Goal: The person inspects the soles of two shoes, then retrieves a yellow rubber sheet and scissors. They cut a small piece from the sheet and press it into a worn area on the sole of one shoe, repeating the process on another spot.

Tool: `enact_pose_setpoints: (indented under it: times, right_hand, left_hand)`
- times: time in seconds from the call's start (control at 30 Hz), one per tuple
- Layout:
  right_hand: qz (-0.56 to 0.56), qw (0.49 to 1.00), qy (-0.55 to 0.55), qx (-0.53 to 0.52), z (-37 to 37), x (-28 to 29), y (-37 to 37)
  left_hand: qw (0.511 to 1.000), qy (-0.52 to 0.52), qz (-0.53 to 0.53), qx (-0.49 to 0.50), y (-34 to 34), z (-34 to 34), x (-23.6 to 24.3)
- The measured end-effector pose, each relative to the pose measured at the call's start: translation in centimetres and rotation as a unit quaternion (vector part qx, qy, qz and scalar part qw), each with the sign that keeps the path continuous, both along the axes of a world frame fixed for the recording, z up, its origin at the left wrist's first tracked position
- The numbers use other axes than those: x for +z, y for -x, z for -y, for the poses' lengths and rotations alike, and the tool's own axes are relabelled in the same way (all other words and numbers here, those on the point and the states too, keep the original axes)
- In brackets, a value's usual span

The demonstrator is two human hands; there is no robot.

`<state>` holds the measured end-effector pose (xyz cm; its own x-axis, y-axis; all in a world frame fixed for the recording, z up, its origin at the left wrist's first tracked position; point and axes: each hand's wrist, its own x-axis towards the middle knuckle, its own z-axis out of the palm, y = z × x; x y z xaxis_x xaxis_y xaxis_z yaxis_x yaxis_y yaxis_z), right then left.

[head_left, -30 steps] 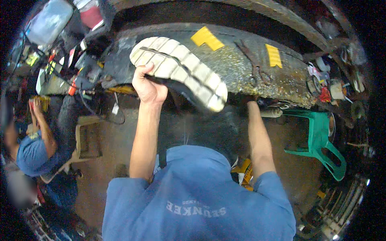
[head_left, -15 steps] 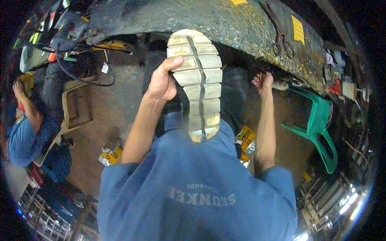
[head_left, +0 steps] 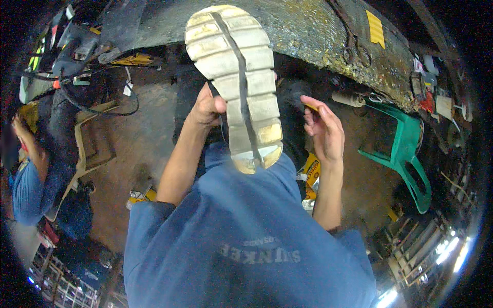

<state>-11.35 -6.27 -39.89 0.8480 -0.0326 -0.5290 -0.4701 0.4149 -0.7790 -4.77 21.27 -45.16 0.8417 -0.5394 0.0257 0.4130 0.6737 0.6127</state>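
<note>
My left hand (head_left: 208, 107) grips a pale shoe sole (head_left: 251, 97) by its edge, thumb at the near left side and the other fingers hidden behind. The blocky tread faces me, with a dark groove down its length and yellowish patches at both ends. Whether an upper is attached behind it I cannot see. To the right, apart from the sole, my right hand (head_left: 327, 131) pinches a small, thin yellowish piece (head_left: 311, 107) between thumb and fingers. Its kind is too small to make out.
Ahead runs a worn, crusted workbench (head_left: 308, 43) with scissors (head_left: 354, 51) and a yellow paper strip (head_left: 376, 30) on it. A green plastic chair (head_left: 403, 141) stands at right. At left another person (head_left: 32, 179) sits near a pale chair frame (head_left: 79, 143); a dark cable (head_left: 97, 108) hangs there.
The sole has moved up and left and tilted, with its top end leaning left. My right hand has come from the bench edge toward the sole, the yellowish piece now showing.
</note>
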Motion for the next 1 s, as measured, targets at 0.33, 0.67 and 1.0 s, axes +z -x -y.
enact_pose_setpoints:
  times: [0.33,0.67,1.0]
  right_hand:
    - [0.156,0.985,0.025,0.073,-5.7,8.1,-1.0]
    - [0.108,0.989,0.051,0.082,-6.8,8.4,-1.2]
    - [0.128,0.983,0.091,0.097,-6.4,7.9,-1.1]
  left_hand:
    - [0.998,-0.047,-0.001,0.043,-2.7,-1.8,3.6]
    - [0.994,-0.081,0.015,0.065,-2.7,-1.6,2.4]
    - [0.990,-0.110,0.043,0.073,-2.8,-1.1,2.9]
